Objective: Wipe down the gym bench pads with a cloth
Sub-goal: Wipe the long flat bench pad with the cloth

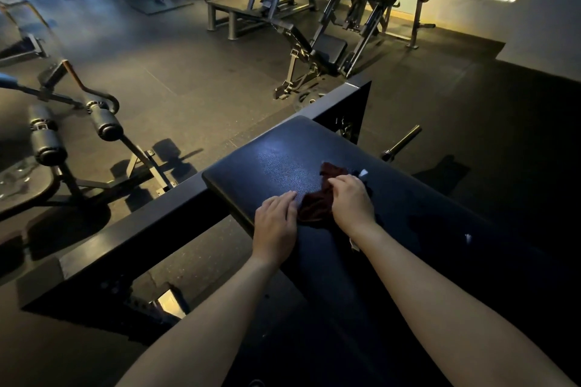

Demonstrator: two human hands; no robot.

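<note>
The cloth, dark red and bunched, lies on the black pad near its left edge, between the two hands. The right grip sits on top of it with fingers curled into the fabric, gripping a fold and pressing it to the vinyl. Gathered like this, the cloth probably makes a thicker wad that takes pressure better than a flat sheet would. A small white scrap shows just past the knuckles; whether it is a label on the cloth I cannot tell.

The left grip is open, palm down and fingers straight, resting flat on the pad just beside the cloth, fingertips touching or nearly touching its edge. It holds nothing. It looks placed to brace the body while leaning over, and perhaps to steady the cloth's loose end.

Both forearms reach forward from the near end, so the wiping seems to be working along the pad's length. The far half of the pad catches a sheen of light; the right side falls into shadow and its condition cannot be judged.

The pad sits on a dark steel frame. Other machines stand well apart on the rubber floor.
</note>
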